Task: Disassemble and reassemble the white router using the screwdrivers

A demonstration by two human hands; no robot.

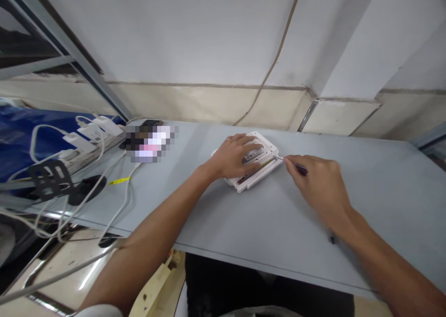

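A grey table (278,224) seen from above. The left hand (233,156) lies spread, fingers unclenched, on top of a white flat device (268,150), which sits directly under its palm and fingers. The right hand (320,182) pinches a thin tool (296,167) with a dark handle. The tool's tip reaches out from those fingers to touch the device's near edge, just beside the left fingertips.

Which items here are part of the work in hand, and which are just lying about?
In use: white device, held down by the left hand; thin tool in the right hand, tip at the device's edge.
Lying about: power strip with white chargers, cables, yellow tag.
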